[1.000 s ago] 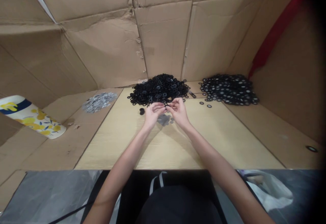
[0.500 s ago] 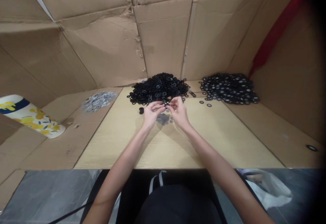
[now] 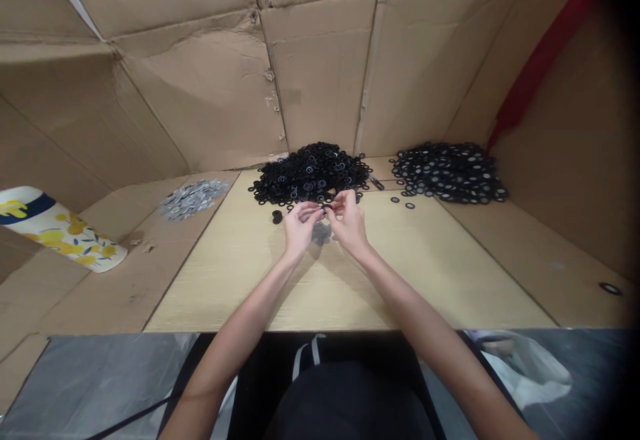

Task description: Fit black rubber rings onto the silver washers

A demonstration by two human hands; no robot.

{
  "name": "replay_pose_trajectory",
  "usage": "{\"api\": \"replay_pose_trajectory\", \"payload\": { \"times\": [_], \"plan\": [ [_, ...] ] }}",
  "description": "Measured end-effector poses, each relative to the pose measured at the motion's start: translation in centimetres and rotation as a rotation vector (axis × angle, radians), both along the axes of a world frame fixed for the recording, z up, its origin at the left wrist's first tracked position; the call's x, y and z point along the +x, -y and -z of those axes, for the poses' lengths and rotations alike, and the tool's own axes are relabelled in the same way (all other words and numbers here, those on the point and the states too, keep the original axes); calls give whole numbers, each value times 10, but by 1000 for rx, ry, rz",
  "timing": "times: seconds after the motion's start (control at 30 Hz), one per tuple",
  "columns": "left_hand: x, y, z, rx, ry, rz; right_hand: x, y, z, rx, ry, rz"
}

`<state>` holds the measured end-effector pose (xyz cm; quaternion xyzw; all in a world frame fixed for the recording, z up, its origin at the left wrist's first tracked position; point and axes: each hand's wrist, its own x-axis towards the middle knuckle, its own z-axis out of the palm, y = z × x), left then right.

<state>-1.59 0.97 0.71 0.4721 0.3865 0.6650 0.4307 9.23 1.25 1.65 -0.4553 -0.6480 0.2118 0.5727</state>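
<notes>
My left hand (image 3: 301,224) and my right hand (image 3: 349,220) meet over the middle of the board, fingertips pinched together. Between them is a small black ring (image 3: 327,207), gripped from both sides and partly covered by the fingers. Just below lies a little heap of grey discs (image 3: 321,233). Behind my hands rises a large pile of black rings (image 3: 313,172). A few stacked black rings (image 3: 277,217) stand left of my left hand.
Silvery discs (image 3: 194,199) are heaped at left, near a patterned cylinder (image 3: 63,230). Black rings with pale centres (image 3: 450,173) form a pile at right; one ring (image 3: 611,289) lies far right. A dark cutter-like tool (image 3: 377,183) lies between the piles. Cardboard walls (image 3: 320,73) enclose the back and sides.
My hands have drawn slightly closer together, and the black ring shows more plainly between the fingertips. The piles look the same.
</notes>
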Motion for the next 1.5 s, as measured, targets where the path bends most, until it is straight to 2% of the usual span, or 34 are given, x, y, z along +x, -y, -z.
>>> {"api": "replay_pose_trajectory", "payload": {
  "times": [0.33, 0.63, 0.73, 0.9, 1.03, 1.13, 1.23, 1.37, 1.5],
  "plan": [
    [-8, -7, 0, -30, 30, 112, 6, -14, 7, -103, -156, -227],
    [-5, -2, 0, -42, -12, 68, 3, -8, 4, -90, -99, -81],
    [-4, -3, -1, -67, 51, 77, 4, -11, 4, -131, -193, -157],
    [-5, -2, -5, -145, 233, 113, 8, -12, 1, -284, -390, -327],
    [-6, 0, -6, -200, 310, 174, 12, -10, -3, -351, -466, -363],
    [-8, -1, -5, -258, 341, 216, 13, -10, -4, -383, -444, -368],
    [-8, -2, -5, -334, 373, 285, 12, -11, -1, -358, -387, -306],
    [-8, -2, -6, -446, 395, 365, 7, -12, 4, -240, -262, -219],
    [-9, -3, -3, -482, 413, 433, 4, -11, 6, -137, -126, -184]
  ]
}}
